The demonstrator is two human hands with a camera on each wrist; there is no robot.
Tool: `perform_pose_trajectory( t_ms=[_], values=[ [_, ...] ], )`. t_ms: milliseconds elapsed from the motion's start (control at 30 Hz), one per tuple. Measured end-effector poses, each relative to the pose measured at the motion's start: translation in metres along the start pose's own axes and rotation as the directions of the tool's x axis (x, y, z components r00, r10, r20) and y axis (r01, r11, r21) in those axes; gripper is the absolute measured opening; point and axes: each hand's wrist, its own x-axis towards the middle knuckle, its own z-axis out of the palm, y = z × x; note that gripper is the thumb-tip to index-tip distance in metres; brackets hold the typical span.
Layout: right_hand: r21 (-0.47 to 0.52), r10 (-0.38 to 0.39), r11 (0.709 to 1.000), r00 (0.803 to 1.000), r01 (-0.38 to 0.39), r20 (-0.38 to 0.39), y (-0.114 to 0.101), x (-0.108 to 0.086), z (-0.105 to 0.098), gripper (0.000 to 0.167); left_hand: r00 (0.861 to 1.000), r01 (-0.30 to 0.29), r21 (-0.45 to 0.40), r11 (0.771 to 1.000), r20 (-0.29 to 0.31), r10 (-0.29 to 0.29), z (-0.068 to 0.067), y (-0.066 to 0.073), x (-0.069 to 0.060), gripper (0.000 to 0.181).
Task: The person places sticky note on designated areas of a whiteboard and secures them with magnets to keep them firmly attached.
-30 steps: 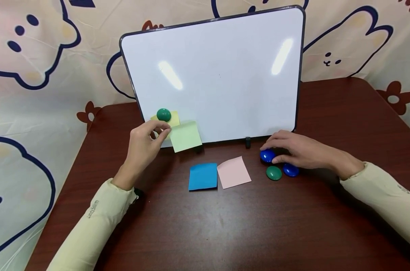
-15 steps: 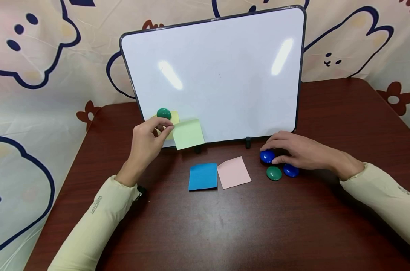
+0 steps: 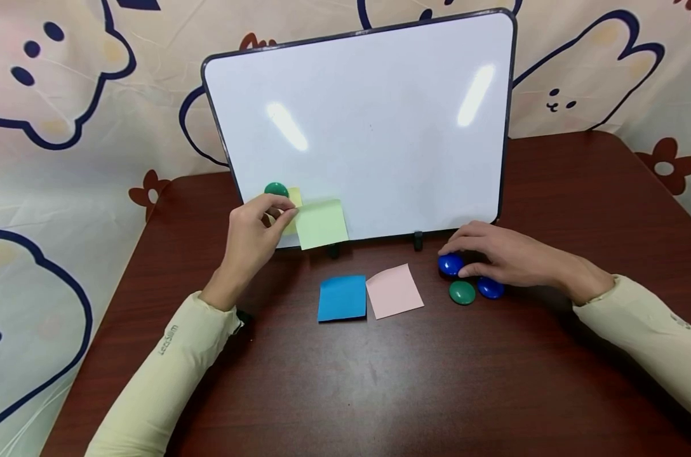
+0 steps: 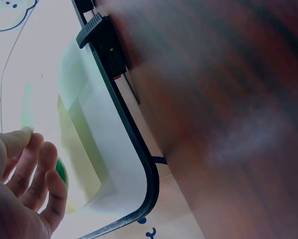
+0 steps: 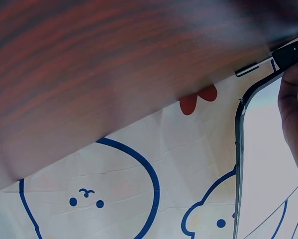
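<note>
My left hand [image 3: 254, 238] pinches the upper left corner of a light green sticky note [image 3: 322, 225] between thumb and forefinger, in front of the whiteboard [image 3: 374, 127]. Behind it, a yellow sticky note [image 3: 295, 196] is on the board's lower left, under a round green magnet [image 3: 276, 189] partly hidden by my fingers. On the table, my right hand [image 3: 502, 254] holds a round blue magnet [image 3: 451, 264] between thumb and fingers. A second green magnet [image 3: 462, 292] and another blue magnet [image 3: 490, 287] lie just beside that hand. Only part of it shows in the right wrist view.
Blue [image 3: 342, 298] and pink [image 3: 394, 291] sticky notes lie side by side on the dark wooden table [image 3: 345, 387]. Small black feet [image 3: 418, 240] support the board's lower edge. A cartoon-printed cloth [image 3: 585, 70] hangs behind.
My left hand has moved slightly right and up with the light green note, which now overlaps more of the board. My right hand has stayed put on the blue magnet.
</note>
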Motion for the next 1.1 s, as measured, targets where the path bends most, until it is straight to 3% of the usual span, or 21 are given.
perform_pose_trajectory(
  t_ms=[1100],
  values=[
    [0.006, 0.011, 1.0, 1.0, -0.011, 0.015, 0.0, 0.0, 0.001, 0.038, 1.0, 0.017, 0.007, 1.0, -0.022, -0.017, 0.01, 0.0, 0.012, 0.013]
  ],
)
